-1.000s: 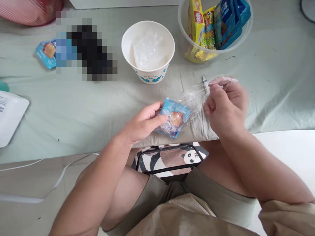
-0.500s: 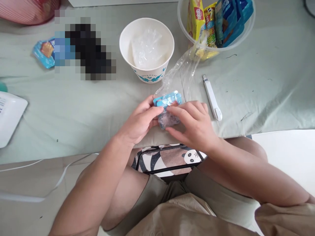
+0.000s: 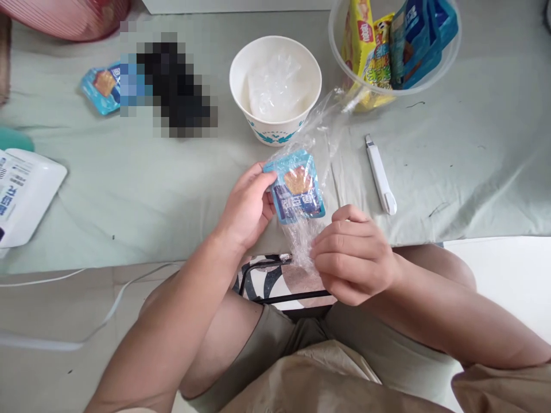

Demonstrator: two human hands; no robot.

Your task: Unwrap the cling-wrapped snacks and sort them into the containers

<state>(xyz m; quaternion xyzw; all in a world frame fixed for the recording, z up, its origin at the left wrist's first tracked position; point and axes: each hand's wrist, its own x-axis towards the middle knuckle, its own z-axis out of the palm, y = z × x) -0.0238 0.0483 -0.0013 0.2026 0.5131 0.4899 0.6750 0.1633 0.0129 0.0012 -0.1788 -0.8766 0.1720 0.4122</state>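
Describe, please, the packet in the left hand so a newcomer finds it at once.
On the pale green cloth, find the white cup. Nearer the person, the left hand holds a blue packet. Unlike the other blue packets, this one is held.

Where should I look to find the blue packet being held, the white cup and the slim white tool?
Held blue packet (image 3: 299,183): head view, its printed front.
White cup (image 3: 267,133): head view, outer front wall.
Slim white tool (image 3: 379,175): head view, its handle.

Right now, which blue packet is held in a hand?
The blue packet in the left hand, under clear film; a second packet lies on the cloth, and other blue packets sit in the clear tub.
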